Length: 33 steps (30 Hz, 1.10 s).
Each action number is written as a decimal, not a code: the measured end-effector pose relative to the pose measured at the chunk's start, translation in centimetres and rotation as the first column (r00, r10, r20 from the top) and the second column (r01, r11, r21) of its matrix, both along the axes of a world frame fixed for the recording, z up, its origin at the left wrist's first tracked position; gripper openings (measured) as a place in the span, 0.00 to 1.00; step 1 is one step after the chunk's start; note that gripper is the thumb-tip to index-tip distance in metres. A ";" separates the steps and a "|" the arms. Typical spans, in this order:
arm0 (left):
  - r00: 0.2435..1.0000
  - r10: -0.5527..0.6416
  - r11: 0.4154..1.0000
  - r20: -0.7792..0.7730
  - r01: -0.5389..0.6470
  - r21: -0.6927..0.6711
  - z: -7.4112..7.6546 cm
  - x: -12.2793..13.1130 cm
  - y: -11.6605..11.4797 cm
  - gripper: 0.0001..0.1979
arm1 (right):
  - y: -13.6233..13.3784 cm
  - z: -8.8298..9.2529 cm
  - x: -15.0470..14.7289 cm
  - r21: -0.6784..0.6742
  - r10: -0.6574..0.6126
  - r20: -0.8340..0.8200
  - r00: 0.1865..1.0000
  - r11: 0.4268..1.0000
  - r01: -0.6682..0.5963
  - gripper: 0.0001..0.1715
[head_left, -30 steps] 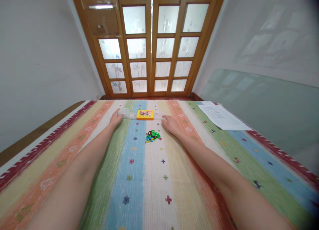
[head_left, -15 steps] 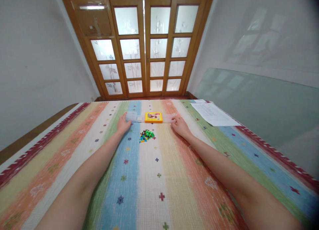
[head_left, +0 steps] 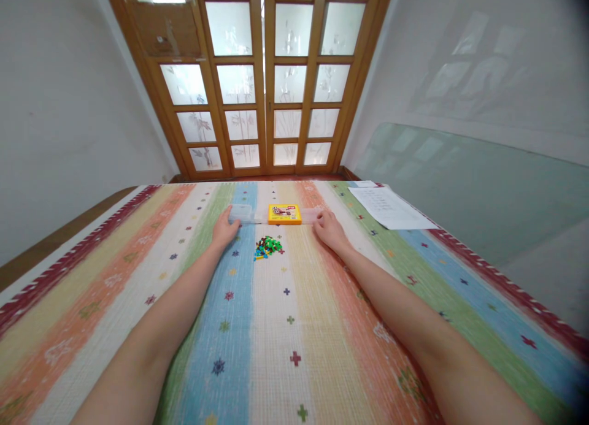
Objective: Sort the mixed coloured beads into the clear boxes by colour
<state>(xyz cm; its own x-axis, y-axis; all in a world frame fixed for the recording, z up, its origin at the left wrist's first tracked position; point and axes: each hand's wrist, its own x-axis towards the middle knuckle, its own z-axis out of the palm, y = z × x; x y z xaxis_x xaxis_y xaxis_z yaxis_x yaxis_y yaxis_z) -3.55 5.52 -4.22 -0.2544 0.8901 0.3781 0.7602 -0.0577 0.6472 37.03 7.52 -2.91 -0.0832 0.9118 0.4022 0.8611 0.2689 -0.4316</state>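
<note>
A row of clear plastic containers lies across the table, with a yellow box (head_left: 284,214) with a printed label at its middle. My left hand (head_left: 225,227) grips the clear plastic container (head_left: 240,213) at the left end, thumb on the near side. At the opposite end, my right hand (head_left: 329,230) has curled fingers on a clear plastic piece (head_left: 309,215). Whether the clear parts are joined I cannot tell. Just in front of the yellow box is a small pile of toy bricks (head_left: 268,247), mostly green, with blue, brown and yellow ones.
A striped, patterned tablecloth (head_left: 271,351) covers the table. Printed paper sheets (head_left: 391,208) lie at the far right. Beyond the table stand wooden doors with frosted panes (head_left: 285,84). A pale glass-like panel (head_left: 460,186) leans along the right wall.
The camera view has shifted slightly. The yellow box sits a touch farther right relative to the brick pile. Both hands stay at the two ends of the row.
</note>
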 end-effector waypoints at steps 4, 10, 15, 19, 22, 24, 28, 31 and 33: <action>1.000 -0.019 1.000 -0.007 0.019 -0.001 0.3 0.1 -0.3 0.35 | 0.1 -0.1 0.2 0.001 -0.009 -0.017 1.000 1.000 0.009 0.12; 0.999 -0.014 1.000 -0.037 0.015 0.017 0.2 0.1 -0.3 0.36 | 0.2 -0.4 0.4 0.012 0.000 -0.014 1.000 1.000 0.000 0.14; 0.999 -0.007 0.999 -0.041 0.008 0.035 0.1 0.1 -0.3 0.33 | 0.2 -0.4 0.1 0.060 0.035 0.041 0.999 0.997 -0.038 0.23; 1.000 0.009 0.999 -0.027 -0.008 0.042 0.3 0.1 -0.5 0.31 | 0.0 -0.2 -0.5 0.082 0.036 0.099 0.994 0.996 -0.044 0.24; 0.999 0.035 0.998 0.004 -0.035 0.052 0.5 0.0 -0.6 0.31 | 0.0 0.2 -1.4 0.092 0.075 0.135 0.988 0.992 -0.088 0.22; 0.998 0.051 0.997 0.023 -0.052 0.050 0.5 -0.2 -0.7 0.30 | 0.1 0.4 -2.3 0.089 0.094 0.152 0.984 0.990 -0.108 0.21; 0.994 0.098 0.994 0.049 -0.100 0.034 0.5 -1.1 -0.6 0.29 | 0.2 0.9 -4.4 0.103 0.029 0.163 0.986 0.994 -0.046 0.19; 0.990 0.129 0.990 0.063 -0.132 0.050 0.5 -1.7 -0.5 0.29 | 0.2 0.9 -5.4 0.102 0.036 0.165 0.986 0.993 -0.054 0.18; 0.986 0.153 0.986 0.074 -0.157 0.060 0.5 -2.0 -0.4 0.28 | 0.1 0.8 -5.5 0.098 0.057 0.165 0.985 0.992 -0.074 0.18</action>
<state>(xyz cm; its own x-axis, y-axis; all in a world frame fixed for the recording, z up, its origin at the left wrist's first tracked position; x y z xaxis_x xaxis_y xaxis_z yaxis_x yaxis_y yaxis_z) -5.55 5.15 -3.76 -0.4147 0.8119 0.4110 0.7170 0.0134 0.6970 31.48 7.65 -2.15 -0.2128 0.8562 0.4707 0.8963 0.3629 -0.2550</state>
